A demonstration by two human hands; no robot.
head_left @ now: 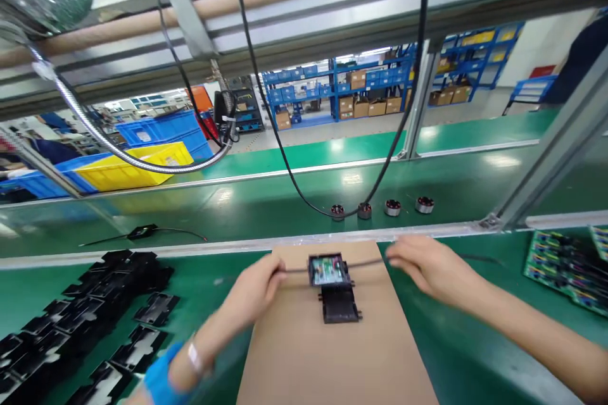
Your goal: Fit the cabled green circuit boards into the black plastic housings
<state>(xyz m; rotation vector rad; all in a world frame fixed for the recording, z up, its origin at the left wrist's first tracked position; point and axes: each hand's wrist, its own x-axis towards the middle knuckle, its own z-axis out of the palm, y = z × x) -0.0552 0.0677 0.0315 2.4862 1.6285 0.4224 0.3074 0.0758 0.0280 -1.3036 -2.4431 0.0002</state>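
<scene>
A small black plastic case (pixel 340 305) lies unfolded on a brown cardboard sheet (pixel 327 361), with a green circuit board (pixel 327 270) seated in its upper half. Dark cables leave the case on both sides. My left hand (pixel 259 281) pinches the left cable (pixel 297 271) close to the case. On the other side, the right cable (pixel 365 262) runs into the closed fingers of my right hand (pixel 425 266), and its loose end stretches beyond them. Both hands are slightly blurred.
Many black plastic cases (pixel 90 300) are laid out at the left. Green circuit boards (pixel 565 266) stand at the right. Several round metal parts (pixel 392 207) sit behind the rail (pixel 237 245), beside a hanging black cable (pixel 285 158). A cabled black piece (pixel 142 231) lies at back left.
</scene>
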